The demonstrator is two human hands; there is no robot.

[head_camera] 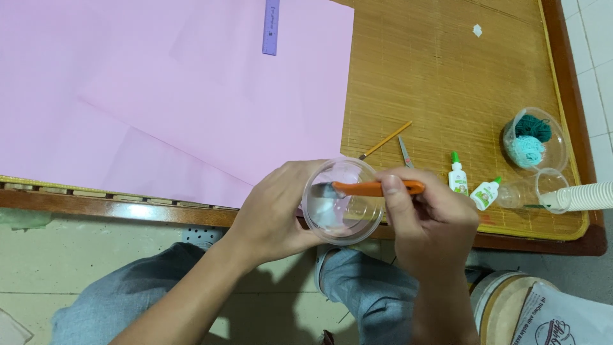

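Clear plastic, the cup [343,202] sits tipped on its side in the left hand [276,211], mouth turned up toward the camera, apparently so that the inside can be seen and reached; the left fingers are wrapped round its wall from the left and underneath, cradling it over the near edge of the worktop [447,76] and above the person's lap. The right hand [424,220] comes in from the right, thumb and fingers pinched on the orange handle of a small cutter [377,188], whose grey blade end lies across the cup's rim and points into its mouth; gripping the handle near its middle looks chosen for close control of the tip. Whether the blade actually touches the plastic I cannot tell. Behind the hands a large pink paper sheet [159,96] covers the left of the woven bamboo mat, with a purple ruler [271,27] lying on it near the far edge. To the right of the sheet lie a pencil [386,140] and a slim grey tool [405,152], then two small white glue bottles [458,177] with green caps, one upright and one leaning. Farther right, a clear bowl [535,139] holds green and teal yarn, beside another clear cup and a stack of white paper cups [584,196] lying on their side.
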